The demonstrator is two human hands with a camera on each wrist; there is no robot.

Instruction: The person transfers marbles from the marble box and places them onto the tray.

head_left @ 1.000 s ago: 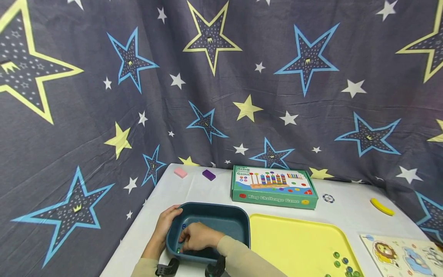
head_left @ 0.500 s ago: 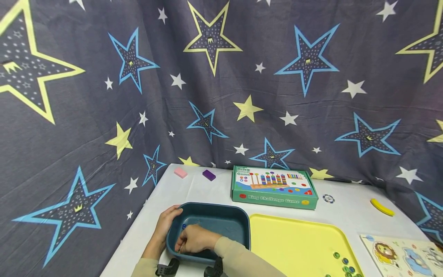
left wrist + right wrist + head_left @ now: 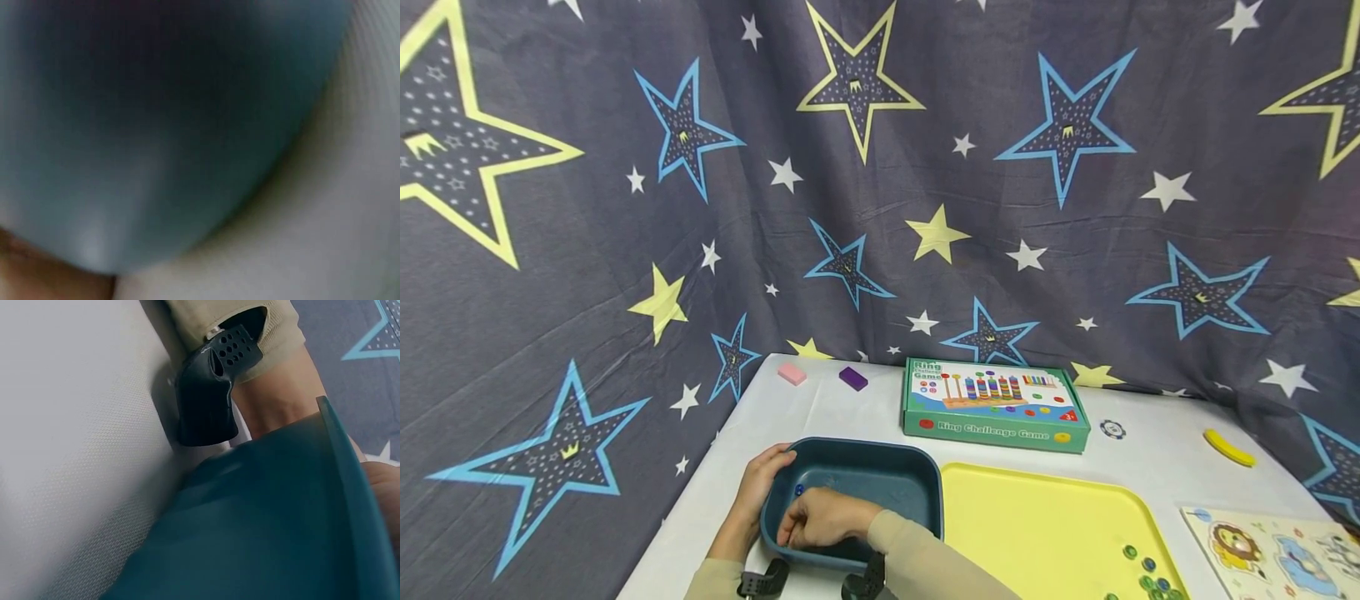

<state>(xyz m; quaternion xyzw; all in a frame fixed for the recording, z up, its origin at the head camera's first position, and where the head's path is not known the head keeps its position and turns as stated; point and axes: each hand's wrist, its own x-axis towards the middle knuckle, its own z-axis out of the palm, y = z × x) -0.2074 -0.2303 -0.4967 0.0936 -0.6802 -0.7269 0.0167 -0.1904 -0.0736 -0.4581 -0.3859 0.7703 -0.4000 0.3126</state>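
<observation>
In the head view, a dark teal bin (image 3: 887, 467) stands on the white table. My left hand (image 3: 758, 487) grips its left rim. My right hand (image 3: 827, 518) reaches inside, curled fingers pointing down into the near left corner; the fingertips are hidden, so whether they hold anything cannot be told. Just beyond that hand a blue marble (image 3: 799, 490) lies on the bin floor. The left wrist view is blurred and mostly filled by the bin's outer wall (image 3: 187, 125). Across the right wrist view runs the bin's wall (image 3: 250, 519), with a sleeved forearm (image 3: 275, 387) behind it.
A yellow tray (image 3: 1037, 525) right of the bin holds several green and blue marbles (image 3: 1150, 583). Behind stand a green game box (image 3: 996, 408), a purple block (image 3: 853, 378) and a pink block (image 3: 792, 374). Farther right are a poker chip (image 3: 1112, 429), a yellow curved piece (image 3: 1228, 448) and an animal puzzle (image 3: 1270, 554).
My right hand has shifted slightly left and down in the bin, and its fingers now cover the green marble seen by them a second ago. The left hand has stayed on the rim.
</observation>
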